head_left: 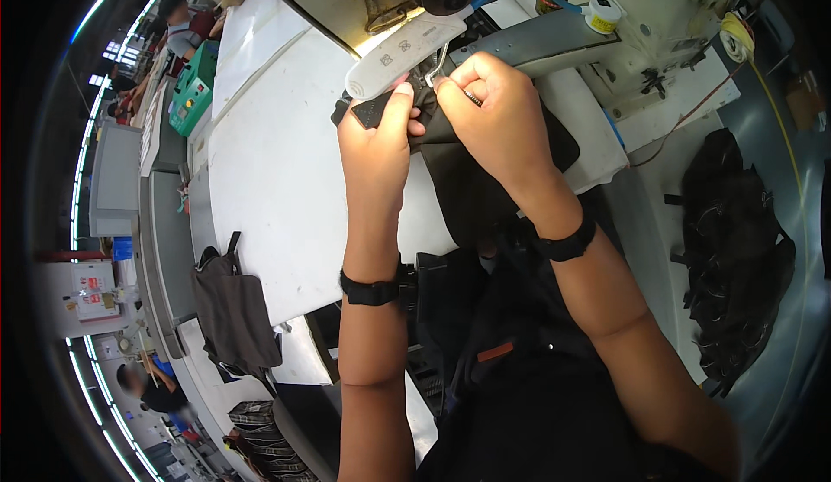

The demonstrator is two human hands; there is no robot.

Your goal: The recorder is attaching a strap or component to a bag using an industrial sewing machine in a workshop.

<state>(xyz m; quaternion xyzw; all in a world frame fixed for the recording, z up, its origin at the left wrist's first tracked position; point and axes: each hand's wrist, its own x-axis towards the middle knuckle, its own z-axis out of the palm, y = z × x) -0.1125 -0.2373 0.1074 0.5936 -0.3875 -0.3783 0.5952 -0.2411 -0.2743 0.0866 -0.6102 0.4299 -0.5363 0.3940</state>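
Observation:
A dark fabric piece [472, 183], like part of a bag, lies under the sewing machine's head and drapes toward me over the table edge. My left hand [381, 131] is closed on its far left part, thumb on top, beside a small black patch [370, 111]. Close by on the right, my right hand [502, 114] is closed in a pinch next to a bent metal rod [439, 64] near the needle area. A short ribbed strip [473, 98] shows at its curled fingers; what the fingertips grip is hidden. A pale rounded cover [402, 56] hangs just above my left hand.
The white tabletop [286, 153] stretches left. A dark bag [232, 309] lies on its left edge. More machine body [666, 23] and a thread spool [603, 16] stand at right. Black pieces [731, 257] lie at far right. A green box [193, 88] and other people are in the background.

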